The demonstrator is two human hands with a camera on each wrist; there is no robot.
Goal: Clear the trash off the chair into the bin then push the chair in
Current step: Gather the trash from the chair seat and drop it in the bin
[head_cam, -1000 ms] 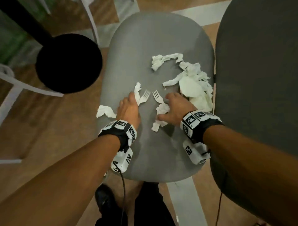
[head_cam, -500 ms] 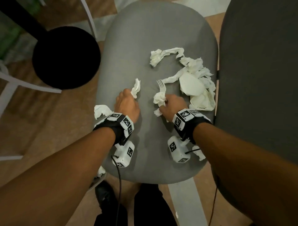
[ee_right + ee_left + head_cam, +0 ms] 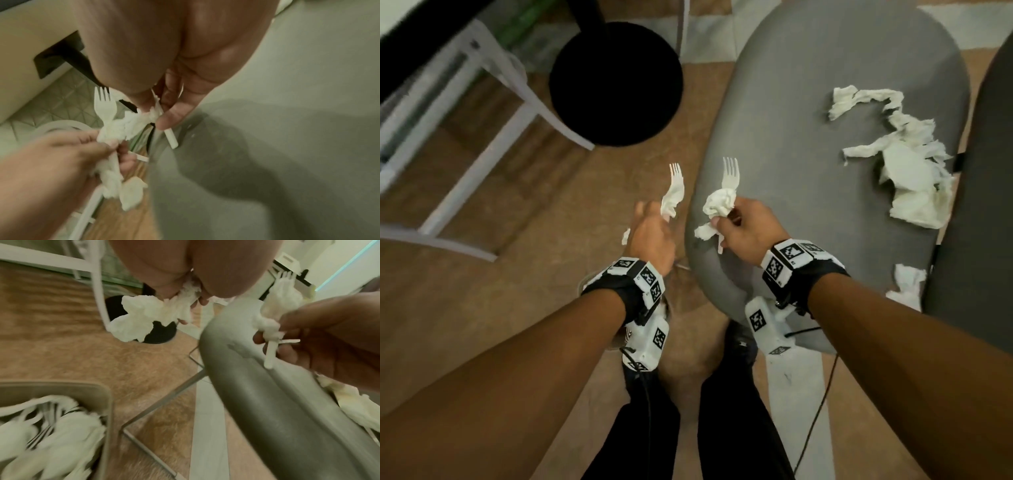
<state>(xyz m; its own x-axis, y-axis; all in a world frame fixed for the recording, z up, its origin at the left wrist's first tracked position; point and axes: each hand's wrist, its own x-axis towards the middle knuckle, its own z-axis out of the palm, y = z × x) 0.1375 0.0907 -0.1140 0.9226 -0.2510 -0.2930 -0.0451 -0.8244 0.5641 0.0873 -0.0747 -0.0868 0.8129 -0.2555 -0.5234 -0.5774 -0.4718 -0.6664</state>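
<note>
Both hands are lifting off the chair (image 3: pixel 808 102) seat since the earlier frame, now swinging toward frame left. Left hand (image 3: pixel 652 236) is gripping a plastic fork (image 3: pixel 675 181) w/ tissue; right hand (image 3: pixel 746 228) is clenching a second fork (image 3: pixel 731 173) plus a tissue wad (image 3: pixel 719 204). Bin (image 3: pixel 102 392) is showing lower left in the left wrist view, already holding tissue. More tissue (image 3: pixel 904 171) is lying at the seat's right edge. Best approach, IMO: keeping grips tight, releasing only over the bin opening. No readable writing, just square markers on the wristbands.
</note>
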